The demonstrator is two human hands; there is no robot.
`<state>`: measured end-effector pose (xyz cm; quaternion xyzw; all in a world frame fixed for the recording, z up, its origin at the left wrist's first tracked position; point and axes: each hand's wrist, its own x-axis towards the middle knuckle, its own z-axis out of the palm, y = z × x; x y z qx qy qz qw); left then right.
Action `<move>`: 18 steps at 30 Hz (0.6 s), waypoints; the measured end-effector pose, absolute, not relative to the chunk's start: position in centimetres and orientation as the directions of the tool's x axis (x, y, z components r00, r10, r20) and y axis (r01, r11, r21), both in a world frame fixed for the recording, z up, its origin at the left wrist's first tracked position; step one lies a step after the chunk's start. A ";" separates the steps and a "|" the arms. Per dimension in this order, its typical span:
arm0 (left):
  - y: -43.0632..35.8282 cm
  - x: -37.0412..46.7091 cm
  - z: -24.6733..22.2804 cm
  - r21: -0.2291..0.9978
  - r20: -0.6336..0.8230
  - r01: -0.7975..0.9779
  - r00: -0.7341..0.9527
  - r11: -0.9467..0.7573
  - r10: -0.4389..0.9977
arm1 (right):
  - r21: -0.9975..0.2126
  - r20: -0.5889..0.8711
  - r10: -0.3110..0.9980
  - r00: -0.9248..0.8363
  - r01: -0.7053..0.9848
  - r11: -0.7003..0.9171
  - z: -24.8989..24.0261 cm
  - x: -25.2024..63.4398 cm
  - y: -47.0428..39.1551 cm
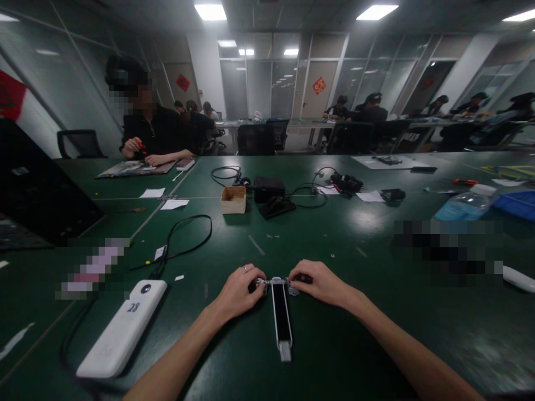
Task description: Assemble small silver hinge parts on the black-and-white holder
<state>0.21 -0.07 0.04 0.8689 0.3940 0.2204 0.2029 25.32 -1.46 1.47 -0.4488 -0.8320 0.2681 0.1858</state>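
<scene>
A long, narrow black piece with a silver frame (pixel 281 312) lies on the table between my hands, with a light grey tab at its near end. Small metal parts stick out sideways from its far end. My left hand (pixel 241 289) is closed around the left metal fitting, and a dark bit shows between the fingers. On the other side, my right hand (pixel 320 281) pinches a small dark part beside the right metal fitting. The fingers partly cover both ends, so their exact shape is hidden.
A white power bank (pixel 124 328) marked 28 and black cables lie left. Ahead are a small cardboard box (pixel 233 200) and a black box (pixel 269 189). A bottle of blue liquid (pixel 463 204) stands right. A person (pixel 156 128) sits across at left, holding something red.
</scene>
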 end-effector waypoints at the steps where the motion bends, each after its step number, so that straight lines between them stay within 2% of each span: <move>1: -0.1 0.2 0.0 0.527 0.225 0.594 0.592 -0.608 0.773 | -0.607 0.068 0.847 -0.528 0.651 0.455 1.5 25.3 -1.5; 7: 0.0 0.3 0.0 0.517 0.221 0.599 0.597 -0.611 0.772 | -0.598 0.054 0.855 -0.516 0.669 0.442 1.6 25.1 -1.5; 13: -0.1 0.3 0.2 0.518 0.219 0.605 0.589 -0.604 0.778 | -0.561 0.091 0.822 -0.563 0.652 0.509 1.3 25.1 -1.4; 18: -0.2 0.2 0.1 0.510 0.216 0.606 0.596 -0.610 0.773 | -0.583 0.094 0.855 -0.510 0.668 0.463 1.2 25.2 -1.4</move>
